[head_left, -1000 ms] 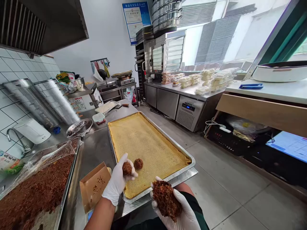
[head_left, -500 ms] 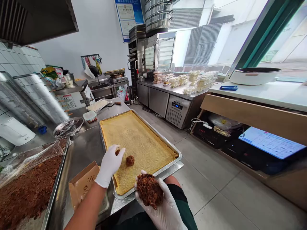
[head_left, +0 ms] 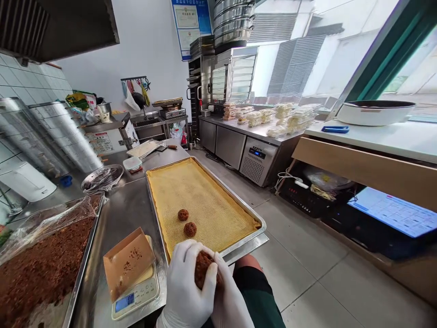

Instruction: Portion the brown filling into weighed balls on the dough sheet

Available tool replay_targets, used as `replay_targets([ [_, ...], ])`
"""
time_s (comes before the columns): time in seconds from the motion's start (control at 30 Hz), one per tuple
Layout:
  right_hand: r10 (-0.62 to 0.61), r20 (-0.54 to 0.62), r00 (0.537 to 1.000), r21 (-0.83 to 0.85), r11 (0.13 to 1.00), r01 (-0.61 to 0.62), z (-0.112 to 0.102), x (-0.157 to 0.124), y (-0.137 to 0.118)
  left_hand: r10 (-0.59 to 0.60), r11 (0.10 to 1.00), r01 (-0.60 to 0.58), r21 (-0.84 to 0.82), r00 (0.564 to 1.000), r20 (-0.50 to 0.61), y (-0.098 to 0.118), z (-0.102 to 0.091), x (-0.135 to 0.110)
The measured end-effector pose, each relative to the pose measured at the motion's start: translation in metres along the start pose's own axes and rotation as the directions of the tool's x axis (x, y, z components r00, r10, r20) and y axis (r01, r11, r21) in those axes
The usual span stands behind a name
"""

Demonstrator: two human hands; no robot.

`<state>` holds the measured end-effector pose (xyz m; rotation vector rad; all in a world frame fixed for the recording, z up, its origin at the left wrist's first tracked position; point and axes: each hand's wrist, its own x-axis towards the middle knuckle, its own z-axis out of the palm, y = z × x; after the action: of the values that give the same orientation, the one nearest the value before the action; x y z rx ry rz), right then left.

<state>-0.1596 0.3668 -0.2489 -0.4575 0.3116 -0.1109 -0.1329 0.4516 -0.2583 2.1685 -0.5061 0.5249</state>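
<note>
Both of my hands wear white gloves and meet at the bottom centre. My left hand [head_left: 186,291] curls over a clump of brown minced filling [head_left: 202,269], and my right hand [head_left: 229,300] cups it from beneath. Just beyond them lies a long metal baking tray [head_left: 254,214] lined with a yellow mesh mat. Two brown filling balls [head_left: 186,222] sit on the mat near its front left. A small digital scale [head_left: 134,296] with a brown cardboard piece [head_left: 127,262] on top stands left of my hands.
A large tray of loose brown filling [head_left: 44,269] under plastic film fills the left of the steel counter [head_left: 126,209]. A metal strainer bowl [head_left: 102,177] and a small lidded box [head_left: 132,164] stand further back. Steel cabinets with stacked packed food line the far wall; open tiled floor lies to the right.
My left hand set a second ball on the mat beside the first, then came back to close over the clump in my right hand.
</note>
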Motion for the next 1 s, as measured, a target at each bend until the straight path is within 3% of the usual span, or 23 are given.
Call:
replay_targets([
  [0.1, -0.144, -0.156, 0.977, -0.041, 0.989, 0.139, 0.004, 0.002, 0.009, -0.014, 0.998, 0.011, 0.060, 0.998, 0.060, -0.002, -0.002, -0.004],
  [0.3, -0.065, -0.040, 0.997, -0.122, 0.991, 0.060, 0.007, 0.005, 0.023, 0.004, 0.997, -0.006, 0.070, 1.000, 0.025, -0.013, -0.001, -0.012],
  [0.43, -0.088, -0.084, 0.993, -0.100, 0.992, 0.080, 0.000, 0.005, 0.034, -0.041, 0.998, 0.041, 0.041, 0.999, -0.008, -0.023, -0.009, -0.006],
  [0.53, -0.020, -0.069, 0.997, -0.064, 0.998, 0.016, -0.006, 0.006, 0.040, -0.061, 0.997, 0.057, -0.055, 0.996, -0.064, -0.024, -0.018, -0.003],
  [0.67, 0.227, -0.005, 0.974, -0.039, 0.973, -0.227, -0.013, 0.008, 0.033, 0.012, 0.993, -0.012, -0.116, 1.000, 0.007, -0.018, -0.032, -0.001],
  [0.73, 0.274, 0.064, 0.960, -0.066, 0.961, -0.270, -0.013, 0.008, 0.025, -0.022, 0.995, 0.024, -0.099, 1.000, 0.020, -0.013, -0.037, -0.002],
  [0.8, 0.213, 0.087, 0.973, -0.091, 0.974, -0.205, -0.009, 0.006, 0.019, -0.100, 0.992, 0.102, -0.068, 0.995, 0.024, -0.009, -0.040, -0.004],
  [0.93, -0.005, 0.000, 1.000, -0.079, 0.997, 0.005, 0.003, 0.000, 0.020, -0.198, 0.980, 0.199, 0.004, 0.975, 0.104, -0.006, -0.041, -0.006],
  [1.0, 0.021, -0.014, 1.000, -0.074, 0.997, -0.022, 0.006, -0.001, 0.023, -0.210, 0.977, 0.205, 0.062, 0.972, 0.101, -0.009, -0.041, -0.005],
])
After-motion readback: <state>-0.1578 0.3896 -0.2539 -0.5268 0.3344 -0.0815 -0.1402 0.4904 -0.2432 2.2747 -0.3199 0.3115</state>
